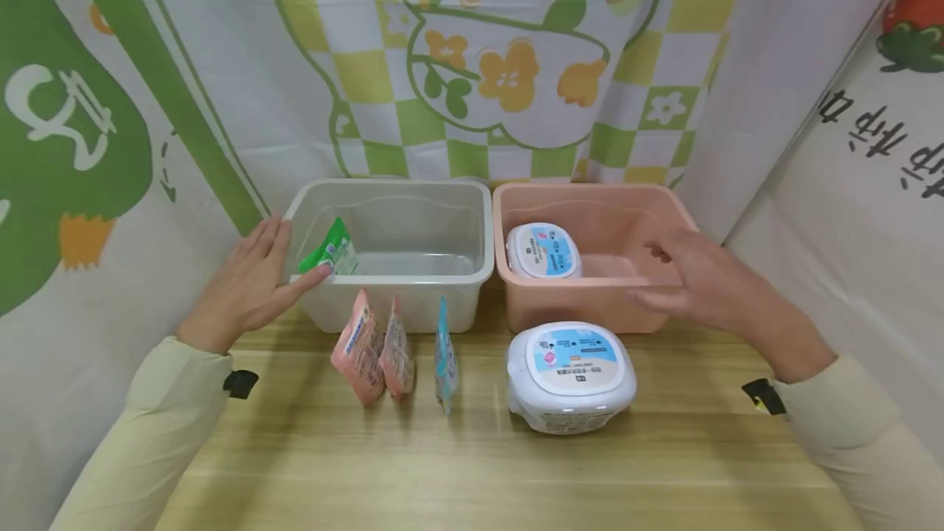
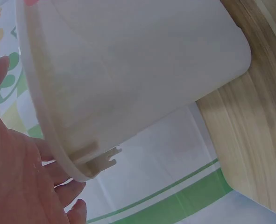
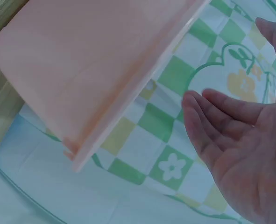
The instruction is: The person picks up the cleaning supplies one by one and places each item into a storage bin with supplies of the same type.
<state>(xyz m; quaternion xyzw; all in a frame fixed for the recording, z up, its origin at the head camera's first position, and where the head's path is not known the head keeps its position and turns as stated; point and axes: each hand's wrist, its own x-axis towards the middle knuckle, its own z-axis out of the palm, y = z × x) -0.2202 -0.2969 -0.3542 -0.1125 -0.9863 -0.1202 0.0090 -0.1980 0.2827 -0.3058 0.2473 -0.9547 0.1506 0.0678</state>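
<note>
My left hand (image 1: 251,281) lies at the left end of a pale grey plastic bin (image 1: 394,279), its thumb over the near rim and fingers spread at the side. In the left wrist view, fingertips touch the outside of that rim. A green packet (image 1: 335,248) leans inside the bin, near the thumb. My right hand (image 1: 711,279) hovers over the right end of a pink bin (image 1: 583,293). The right wrist view shows its fingers loosely bent, holding nothing, apart from the rim. Inside the pink bin, on the left, sits a white tub (image 1: 544,251) with a blue label.
Before the bins, two pink packets (image 1: 360,351) (image 1: 398,355) and a blue packet (image 1: 446,359) stand on edge on the wooden table (image 1: 472,474). A larger white lidded tub (image 1: 571,375) stands to their right. Patterned cloth (image 1: 516,138) hangs behind and on both sides.
</note>
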